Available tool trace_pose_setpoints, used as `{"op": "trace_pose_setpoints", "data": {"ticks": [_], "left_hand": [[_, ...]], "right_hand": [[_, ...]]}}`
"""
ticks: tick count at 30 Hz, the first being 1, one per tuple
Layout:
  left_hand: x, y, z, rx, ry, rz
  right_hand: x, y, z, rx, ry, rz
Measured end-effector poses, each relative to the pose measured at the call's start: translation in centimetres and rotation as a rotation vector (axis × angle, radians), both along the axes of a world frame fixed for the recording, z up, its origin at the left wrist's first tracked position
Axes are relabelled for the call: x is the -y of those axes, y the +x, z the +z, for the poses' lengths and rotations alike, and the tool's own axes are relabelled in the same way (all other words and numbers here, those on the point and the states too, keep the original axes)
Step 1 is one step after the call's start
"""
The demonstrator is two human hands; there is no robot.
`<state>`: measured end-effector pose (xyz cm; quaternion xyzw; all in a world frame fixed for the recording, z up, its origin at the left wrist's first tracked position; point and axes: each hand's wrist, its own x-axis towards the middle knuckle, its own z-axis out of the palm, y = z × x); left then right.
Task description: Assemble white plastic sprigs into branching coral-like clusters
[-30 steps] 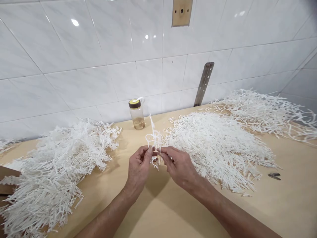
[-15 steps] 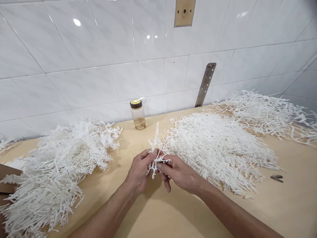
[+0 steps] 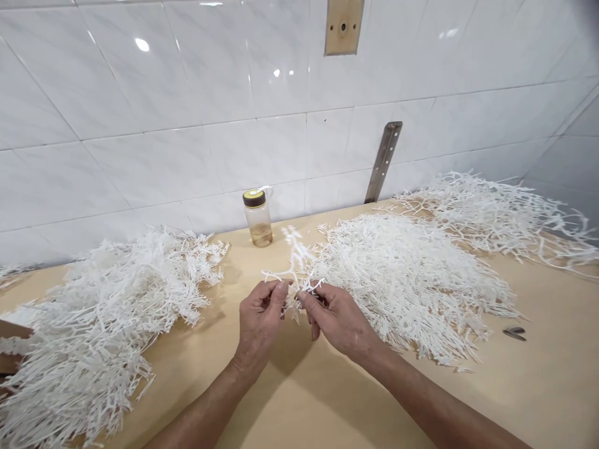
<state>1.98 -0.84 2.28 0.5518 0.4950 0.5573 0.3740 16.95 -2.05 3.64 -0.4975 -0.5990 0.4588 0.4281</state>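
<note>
Between my two hands is a white branching plastic sprig (image 3: 296,255), held above the table, its upper twigs smeared by motion. My left hand (image 3: 262,318) pinches it from the left, thumb and forefinger closed near its lower part. From the right, my right hand (image 3: 337,318) is closed on the same sprig, the thumb pressed toward the curled fingers. Short twigs poke out below and between the fingertips. Whether it is one piece or several pieces together I cannot tell.
A heap of white sprigs (image 3: 107,312) covers the left side; another white heap (image 3: 407,274) lies right, with longer branches (image 3: 505,212) behind. A bottle (image 3: 258,218) stands near the tiled wall (image 3: 187,162). A small dark metal tool (image 3: 515,333) lies on the table (image 3: 327,399) at right.
The sprig has turned in my hands; its branches now spread upward and to the left, with less hanging below. Both hands stay closed on it. The whole view has shifted slightly.
</note>
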Motion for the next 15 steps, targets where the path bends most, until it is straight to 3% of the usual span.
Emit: {"op": "trace_pose_setpoints", "data": {"ticks": [4,8,12,15], "left_hand": [[-0.6,-0.9,0.0,-0.032,0.064,-0.024],[-1.8,-2.3,-1.0,-0.142,0.189,-0.057],[-2.9,-3.1,-2.0,-0.203,0.125,-0.062],[-3.2,-3.1,-2.3,-0.275,0.045,-0.039]], "right_hand": [[-0.1,1.6,2.0,0.058,0.066,-0.018],[0.2,3.1,3.9,0.102,0.092,0.122],[-0.8,5.3,4.7,0.158,0.046,0.227],[-2.8,8.9,5.3,0.089,0.057,0.037]]}}
